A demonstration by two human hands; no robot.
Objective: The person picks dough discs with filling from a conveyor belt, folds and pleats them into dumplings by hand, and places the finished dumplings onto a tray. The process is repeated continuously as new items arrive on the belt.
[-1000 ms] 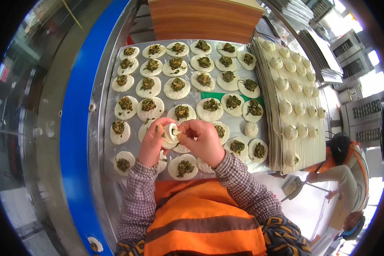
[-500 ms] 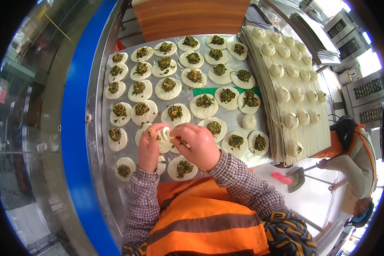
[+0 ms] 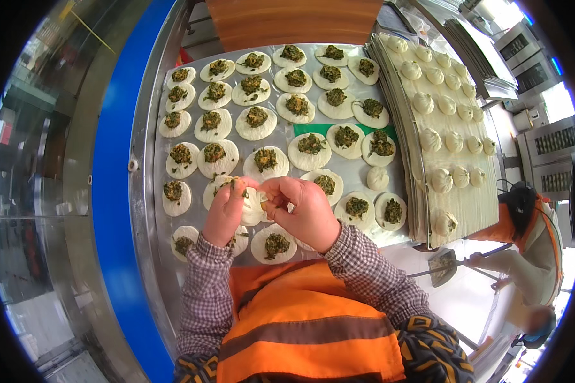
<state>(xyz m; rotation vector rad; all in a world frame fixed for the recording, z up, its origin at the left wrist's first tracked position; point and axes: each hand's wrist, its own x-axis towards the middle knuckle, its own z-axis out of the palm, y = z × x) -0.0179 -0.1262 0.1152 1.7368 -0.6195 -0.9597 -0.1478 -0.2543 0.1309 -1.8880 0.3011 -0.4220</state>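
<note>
Between my two hands is a partly pleated bun (image 3: 252,212) of white dough, held just above the table. My left hand (image 3: 224,214) cups its left side, and bits of green filling stick to the fingers. My right hand (image 3: 305,214) pinches the dough edge at the bun's right side with thumb and forefinger. Around them lie several rows of flat dough rounds topped with chopped green filling, such as one dough round (image 3: 273,244) just below my hands. A closed bun (image 3: 377,178) rests among the rounds to the right.
A stack of trays (image 3: 476,214) at the right bears several rows of pleated buns. A blue edge strip (image 3: 116,191) runs along the left. A wooden panel (image 3: 294,24) stands beyond the metal table. At the far right, a person in an orange apron holds a long-handled dustpan (image 3: 443,267).
My hands have stayed around the bun, and the right fingers have shifted a little along its edge. The person at the right has moved slightly, and the pink brush is no longer in view.
</note>
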